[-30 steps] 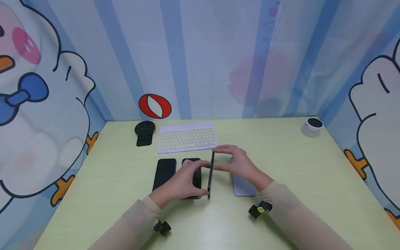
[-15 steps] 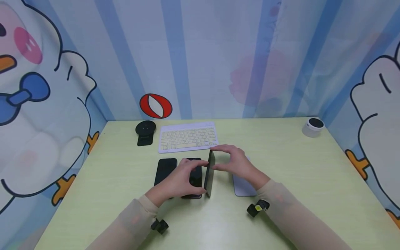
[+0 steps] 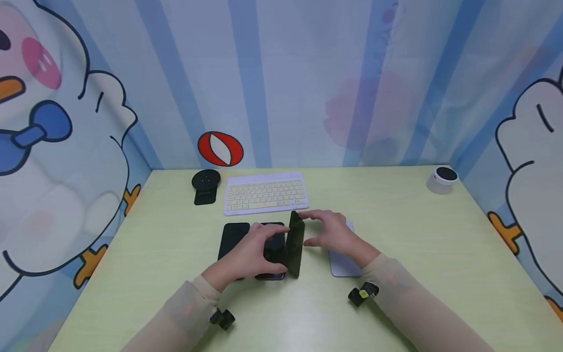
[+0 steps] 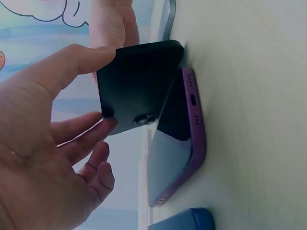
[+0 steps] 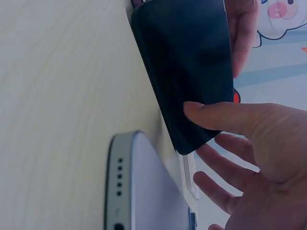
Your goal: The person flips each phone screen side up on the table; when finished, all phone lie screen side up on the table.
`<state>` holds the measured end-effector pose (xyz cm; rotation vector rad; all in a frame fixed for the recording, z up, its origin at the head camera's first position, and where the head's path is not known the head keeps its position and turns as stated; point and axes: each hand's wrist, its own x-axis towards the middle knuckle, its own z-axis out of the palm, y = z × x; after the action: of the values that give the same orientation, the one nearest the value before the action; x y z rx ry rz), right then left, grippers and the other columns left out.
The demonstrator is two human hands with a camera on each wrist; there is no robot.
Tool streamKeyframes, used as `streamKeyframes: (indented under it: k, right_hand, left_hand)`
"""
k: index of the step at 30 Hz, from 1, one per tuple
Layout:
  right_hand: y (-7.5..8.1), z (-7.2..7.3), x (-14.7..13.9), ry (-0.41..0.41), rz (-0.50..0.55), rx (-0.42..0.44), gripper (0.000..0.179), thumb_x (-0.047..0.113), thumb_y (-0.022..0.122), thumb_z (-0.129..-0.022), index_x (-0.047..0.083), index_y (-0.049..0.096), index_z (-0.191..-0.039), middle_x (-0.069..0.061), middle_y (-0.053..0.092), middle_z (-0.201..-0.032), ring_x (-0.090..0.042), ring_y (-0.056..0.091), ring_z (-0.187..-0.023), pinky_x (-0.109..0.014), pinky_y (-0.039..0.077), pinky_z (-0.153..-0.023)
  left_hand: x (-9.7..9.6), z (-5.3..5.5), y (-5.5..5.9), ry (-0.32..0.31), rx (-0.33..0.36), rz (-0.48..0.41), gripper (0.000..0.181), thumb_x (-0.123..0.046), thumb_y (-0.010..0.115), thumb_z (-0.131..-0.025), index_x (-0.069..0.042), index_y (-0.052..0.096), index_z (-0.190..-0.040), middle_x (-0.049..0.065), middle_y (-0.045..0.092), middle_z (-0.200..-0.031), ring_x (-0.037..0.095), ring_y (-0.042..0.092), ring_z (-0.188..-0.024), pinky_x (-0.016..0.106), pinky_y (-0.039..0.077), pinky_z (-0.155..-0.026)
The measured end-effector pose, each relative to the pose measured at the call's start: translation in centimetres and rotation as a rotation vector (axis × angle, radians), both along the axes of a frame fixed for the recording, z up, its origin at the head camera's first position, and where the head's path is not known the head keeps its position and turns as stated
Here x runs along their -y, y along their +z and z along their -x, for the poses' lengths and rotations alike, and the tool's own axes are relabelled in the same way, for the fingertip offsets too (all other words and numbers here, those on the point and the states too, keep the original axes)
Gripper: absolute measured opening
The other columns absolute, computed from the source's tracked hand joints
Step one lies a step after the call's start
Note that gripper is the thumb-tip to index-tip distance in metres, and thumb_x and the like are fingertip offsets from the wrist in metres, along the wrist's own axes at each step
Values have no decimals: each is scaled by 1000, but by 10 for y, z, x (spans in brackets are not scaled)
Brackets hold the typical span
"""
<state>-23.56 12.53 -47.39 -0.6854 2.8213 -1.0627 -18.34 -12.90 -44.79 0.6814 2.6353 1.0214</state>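
A dark phone (image 3: 296, 247) stands tilted on its long edge, its upper edge leaning left. My left hand (image 3: 250, 252) holds it by that upper edge, thumb near the front corner and fingers farther back. In the left wrist view its back shows a camera lens (image 4: 144, 119). My right hand (image 3: 332, 232) is at its right side, index fingertip by the far corner, thumb a little off the glossy face. Left of it lies a purple-framed phone (image 4: 195, 112), partly under my left hand, then a blue-framed phone (image 3: 232, 238). A lilac phone (image 3: 344, 264) lies back up beneath my right hand.
A lilac keyboard (image 3: 266, 193) lies behind the phones. Left of it is a black round-headed charging stand (image 3: 205, 183). A small white cylinder with a black top (image 3: 442, 180) stands at the table's far right corner. Printed curtains rise behind the table.
The dark phone has gone from nearly upright to leaning left, showing more of its right face. My right thumb and fingers have eased away from it; my left hand has shifted slightly left.
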Motion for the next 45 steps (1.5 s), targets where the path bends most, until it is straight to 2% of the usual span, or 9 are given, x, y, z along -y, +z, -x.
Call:
streamKeyframes:
  k: [5, 9, 13, 18, 29, 39, 45]
  right_hand:
    - [-3, 1, -1, 3, -97, 2, 82, 10, 95, -68, 22, 63, -143, -6, 67, -141, -33, 58, -133, -65, 26, -107]
    - [-4, 2, -8, 0, -156, 11, 80, 11, 94, -70, 24, 63, -143, -5, 66, -141, -35, 55, -132, -68, 21, -110]
    - [-4, 2, -14, -11, -208, 28, 75, 16, 92, -73, 24, 64, -142, -6, 67, -139, -35, 53, -131, -68, 20, -110]
    - [0, 3, -20, -2, -232, 63, 72, 15, 91, -75, 20, 65, -141, -8, 66, -137, -34, 53, -132, -68, 20, -111]
    - [1, 4, -25, 12, -263, 80, 68, 8, 89, -75, 13, 67, -139, -9, 66, -139, -35, 55, -134, -72, 20, -113]
    - [3, 2, -25, 11, -239, 51, 65, 9, 89, -75, 11, 69, -136, -9, 66, -139, -35, 55, -134, -71, 21, -112]
    - [3, -1, -25, -2, -258, 21, 64, 16, 89, -75, 14, 70, -136, -6, 66, -139, -34, 51, -137, -72, 18, -113]
  left_hand:
    - [3, 1, -10, 12, -5, 11, 81, -33, 91, -78, -19, 54, -149, 5, 57, -144, 25, 47, -123, 47, 51, -100]
    - [0, 1, -17, 12, -14, 3, 82, -31, 93, -76, -18, 56, -148, 5, 59, -142, 24, 45, -121, 46, 50, -100]
    - [-5, 1, -21, 0, -57, 16, 81, -29, 94, -74, -15, 58, -145, 5, 61, -141, 25, 43, -120, 46, 49, -100]
    - [-15, 2, -24, -13, -107, 87, 83, -32, 95, -72, -11, 59, -143, 4, 64, -139, 24, 43, -120, 43, 49, -101]
    - [-37, 0, -25, -8, -189, 303, 88, -41, 95, -68, -9, 60, -142, 5, 67, -136, 24, 47, -115, 41, 48, -100]
    - [-43, 0, -20, -2, -219, 410, 87, -45, 94, -68, -7, 62, -140, 8, 64, -137, 28, 48, -117, 43, 45, -103]
    - [-41, -1, -17, -20, -205, 435, 87, -46, 91, -71, -5, 60, -142, 9, 61, -139, 29, 47, -119, 43, 45, -103]
